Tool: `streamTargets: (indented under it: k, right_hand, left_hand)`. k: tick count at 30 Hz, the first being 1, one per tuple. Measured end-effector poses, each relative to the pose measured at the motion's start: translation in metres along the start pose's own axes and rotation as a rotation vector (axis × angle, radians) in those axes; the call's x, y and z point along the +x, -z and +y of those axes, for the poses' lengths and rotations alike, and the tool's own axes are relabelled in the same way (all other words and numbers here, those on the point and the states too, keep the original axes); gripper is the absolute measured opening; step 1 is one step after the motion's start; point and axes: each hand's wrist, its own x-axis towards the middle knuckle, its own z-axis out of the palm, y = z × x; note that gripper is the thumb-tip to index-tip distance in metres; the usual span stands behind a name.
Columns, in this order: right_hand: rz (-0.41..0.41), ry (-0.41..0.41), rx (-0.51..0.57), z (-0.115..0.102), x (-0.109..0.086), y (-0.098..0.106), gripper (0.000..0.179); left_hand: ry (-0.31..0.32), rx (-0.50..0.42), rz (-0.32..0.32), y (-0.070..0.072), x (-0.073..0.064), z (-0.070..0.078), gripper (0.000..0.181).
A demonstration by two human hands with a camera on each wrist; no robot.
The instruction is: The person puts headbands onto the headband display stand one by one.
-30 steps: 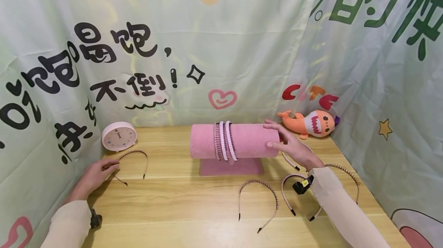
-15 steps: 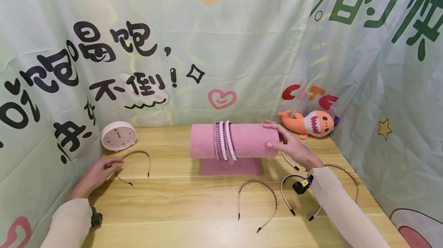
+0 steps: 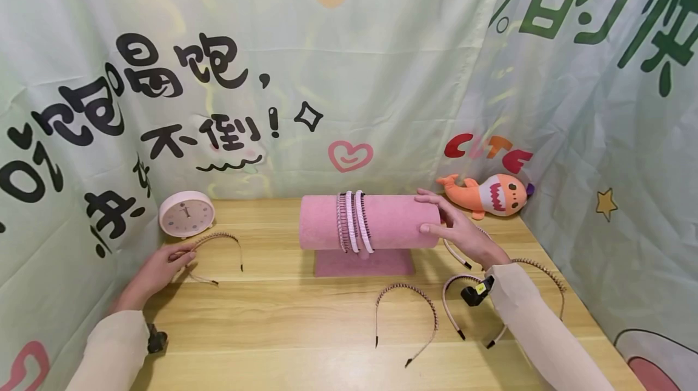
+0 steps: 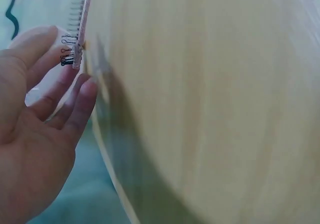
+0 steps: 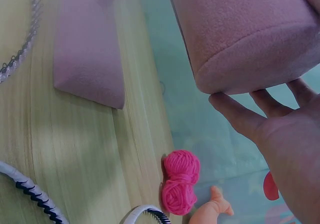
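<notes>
At the left of the head view, my left hand pinches a thin toothed headband, whose two ends stick out to the right over the table. In the left wrist view the headband runs up from between the fingers, its small wire loops showing. My right hand grips the right end of a pink headband stand, the thumb in front and a finger on top. In the right wrist view fingertips meet the edge of the stand's padded end. Several headbands sit side by side round the roll.
A loose headband lies in front of the stand, and more lie under and beside my right forearm. A pink clock stands at the back left, an orange plush shark at the back right. The right wrist view shows pink yarn.
My left hand has shifted slightly right and up with the headband, which has turned and risen a little. The right hand and the stand have not moved.
</notes>
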Motion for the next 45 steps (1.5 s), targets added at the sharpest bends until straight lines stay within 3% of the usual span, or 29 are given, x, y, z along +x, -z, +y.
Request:
streamTargets:
  k: [6, 11, 21, 31, 37, 45]
  right_hand:
    - [0.002, -0.005, 0.002, -0.001, -0.001, 0.0, 0.061]
    - [0.0, -0.001, 0.011, -0.001, 0.0, 0.0, 0.061]
    - [0.002, 0.007, -0.008, -0.001, 0.001, 0.0, 0.06]
    - [0.002, 0.005, -0.017, 0.001, 0.001, 0.0, 0.06]
    - [0.002, 0.003, -0.012, 0.001, 0.001, 0.0, 0.06]
    - [0.003, -0.002, -0.017, 0.0, 0.001, 0.0, 0.061]
  left_hand:
    - [-0.012, -0.066, -0.013, 0.003, 0.002, 0.01, 0.042]
    - [0.042, -0.238, -0.057, 0.001, 0.0, 0.015, 0.045]
    - [0.067, -0.39, -0.089, -0.004, -0.001, 0.013, 0.045]
    - [0.079, -0.578, -0.208, -0.005, -0.005, 0.013, 0.062]
    - [0.124, -0.62, -0.264, -0.006, -0.008, 0.015, 0.064]
    - [0.1, -0.658, -0.279, -0.007, -0.013, 0.015, 0.054]
